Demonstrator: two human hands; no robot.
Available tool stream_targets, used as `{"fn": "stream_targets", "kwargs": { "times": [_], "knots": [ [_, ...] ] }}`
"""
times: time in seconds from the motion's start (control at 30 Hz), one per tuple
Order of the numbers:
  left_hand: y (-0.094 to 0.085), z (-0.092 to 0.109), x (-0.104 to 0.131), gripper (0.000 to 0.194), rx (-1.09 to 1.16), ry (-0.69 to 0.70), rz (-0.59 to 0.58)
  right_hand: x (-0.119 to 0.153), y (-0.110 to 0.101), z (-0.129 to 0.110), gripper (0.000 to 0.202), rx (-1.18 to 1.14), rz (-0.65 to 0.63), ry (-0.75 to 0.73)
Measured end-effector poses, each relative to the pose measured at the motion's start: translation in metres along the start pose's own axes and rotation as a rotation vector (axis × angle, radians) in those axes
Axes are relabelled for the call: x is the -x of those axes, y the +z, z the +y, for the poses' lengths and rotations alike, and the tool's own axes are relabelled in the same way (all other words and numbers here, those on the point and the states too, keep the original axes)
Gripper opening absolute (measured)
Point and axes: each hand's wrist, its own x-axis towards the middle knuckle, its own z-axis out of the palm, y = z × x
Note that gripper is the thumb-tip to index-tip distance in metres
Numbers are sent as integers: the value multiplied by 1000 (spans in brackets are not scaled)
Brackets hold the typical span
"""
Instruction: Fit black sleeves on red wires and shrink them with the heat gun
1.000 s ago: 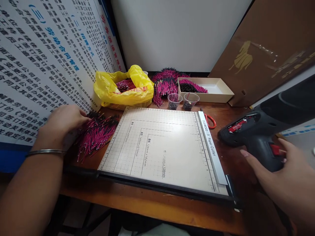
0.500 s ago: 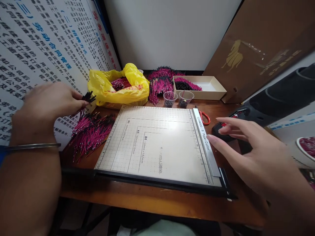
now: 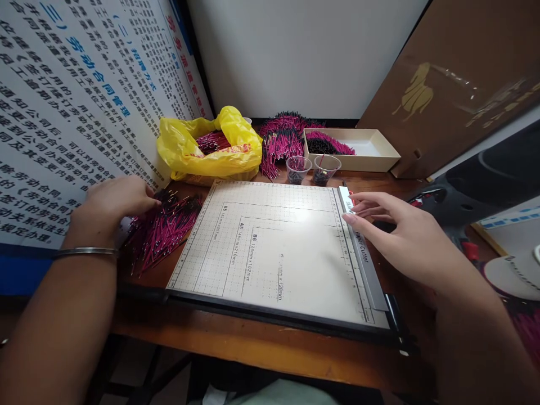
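My left hand (image 3: 120, 203) is at the upper left side of a loose pile of magenta wires with black ends (image 3: 162, 236). Its fingertips are closed at the pile's edge, and what they hold, if anything, is hidden. Over the right side of the paper cutter (image 3: 261, 253), my right hand (image 3: 392, 228) hovers with thumb and fingers apart and nothing between them. Its thumb tip is above the cutter's metal strip (image 3: 365, 256). The cutter's board, printed with a grid, bears nothing.
Behind the cutter are a yellow plastic bag (image 3: 211, 152) with wires, two clear cups (image 3: 298, 169) with dark bits, a wire heap (image 3: 282, 140) and a cream box (image 3: 367, 163). A white paper cup (image 3: 514, 275) stands at the right. A printed board (image 3: 84, 112) leans left.
My left hand has moved down to the wire pile; the black-ended bundle in its fingers no longer shows. My right hand has shifted left over the cutter's strip. The view has tilted slightly.
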Motion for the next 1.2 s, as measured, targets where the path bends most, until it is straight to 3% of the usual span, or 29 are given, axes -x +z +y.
{"fn": "stream_targets", "kwargs": {
  "times": [0.1,0.3,0.73,0.9,1.2],
  "knots": [
    [-10,12,8,27,-85,-88,-100,3,6,9,56,-10,36,-7],
    [-16,23,22,36,-152,-148,-92,6,13,20,56,-56,73,-3],
    [-10,19,20,36,-168,-120,-140,7,16,25,52,-147,63,27],
    [-11,23,20,49,-177,-133,-155,8,15,23,50,-136,63,30],
    [-3,19,12,35,-155,-72,-155,7,14,23,51,-128,55,45]
  ]
}}
